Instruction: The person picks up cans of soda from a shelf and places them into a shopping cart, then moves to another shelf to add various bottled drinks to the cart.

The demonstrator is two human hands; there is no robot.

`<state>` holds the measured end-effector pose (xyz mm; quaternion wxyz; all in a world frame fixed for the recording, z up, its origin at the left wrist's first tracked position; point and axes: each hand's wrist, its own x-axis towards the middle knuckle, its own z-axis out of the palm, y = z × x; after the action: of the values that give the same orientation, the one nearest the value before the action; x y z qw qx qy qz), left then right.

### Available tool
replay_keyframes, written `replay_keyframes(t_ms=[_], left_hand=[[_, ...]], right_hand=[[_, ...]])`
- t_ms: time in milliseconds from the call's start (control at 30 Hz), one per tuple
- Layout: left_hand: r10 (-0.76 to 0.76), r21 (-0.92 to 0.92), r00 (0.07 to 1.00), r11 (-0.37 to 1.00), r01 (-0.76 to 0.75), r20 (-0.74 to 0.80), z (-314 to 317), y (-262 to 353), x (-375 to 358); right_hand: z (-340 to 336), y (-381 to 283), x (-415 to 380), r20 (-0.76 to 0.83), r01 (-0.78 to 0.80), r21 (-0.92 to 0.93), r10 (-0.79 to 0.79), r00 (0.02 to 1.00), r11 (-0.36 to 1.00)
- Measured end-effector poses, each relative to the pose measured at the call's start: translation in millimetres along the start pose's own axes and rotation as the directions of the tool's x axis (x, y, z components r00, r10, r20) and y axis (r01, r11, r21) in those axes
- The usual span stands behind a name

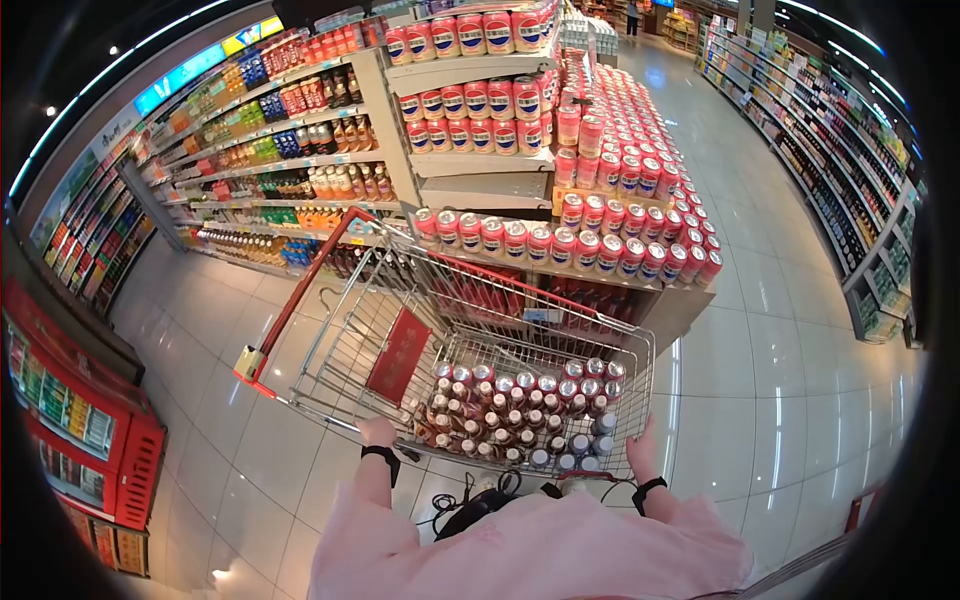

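Observation:
A metal shopping cart [345, 300] with a red handle stands sideways in front of me. Its basket holds several dark-brown bottles with pale caps [495, 420] and several cans [570, 370] along the far side and the right end. My left hand [377, 432] is closed on the near side rail, left of the bottles. At the cart's right end, my right hand [641, 452] grips the wire corner, its fingers partly hidden by the angle. Both wrists wear black bands. A red panel [399, 355] hangs inside the cart.
Beyond the cart is a display of pink-and-white cans [590, 240], with stocked shelves [290, 140] to its left. A red drinks cooler [110, 440] stands at the left. More shelves [810, 150] line the right, across a tiled aisle [770, 370].

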<state>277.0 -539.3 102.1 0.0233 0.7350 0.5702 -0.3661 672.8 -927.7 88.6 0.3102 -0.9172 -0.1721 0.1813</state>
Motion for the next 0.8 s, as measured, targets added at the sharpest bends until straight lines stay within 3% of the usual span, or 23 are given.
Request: replay_keyframes(t_ms=[100,200,400,500,600,733,800], left_hand=[[-0.004,0.005,0.999,1.0,0.004,-0.054,5,-9,9],[0.009,0.028,0.998,1.0,-0.007,-0.07,0,-19,9],[0.055,0.085,0.997,0.995,-0.051,-0.052,-7,-33,15],[0.058,0.057,0.998,0.997,-0.058,-0.003,-8,-39,13],[0.084,0.056,0.996,0.995,-0.083,-0.012,2,-43,18],[0.101,0.063,0.995,0.993,-0.102,0.028,-6,-44,5],[0.102,0.039,0.995,0.994,-0.103,0.017,1,-44,9]], right_hand=[[4,-4,-14,0.017,0.01,-0.005,-0.01,1.0,1.0],[6,-11,-25,0.122,-0.086,-0.01,0.087,0.989,0.996],[25,1,-44,0.089,0.036,-0.085,-0.028,0.996,0.996],[31,-2,-49,0.125,-0.111,-0.121,0.126,0.984,0.986],[35,-1,-54,0.133,-0.119,-0.057,0.125,0.983,0.991],[55,28,-44,-0.045,0.053,-0.124,-0.059,0.997,0.991],[65,45,-29,-0.058,0.013,-0.192,-0.025,0.998,0.981]])
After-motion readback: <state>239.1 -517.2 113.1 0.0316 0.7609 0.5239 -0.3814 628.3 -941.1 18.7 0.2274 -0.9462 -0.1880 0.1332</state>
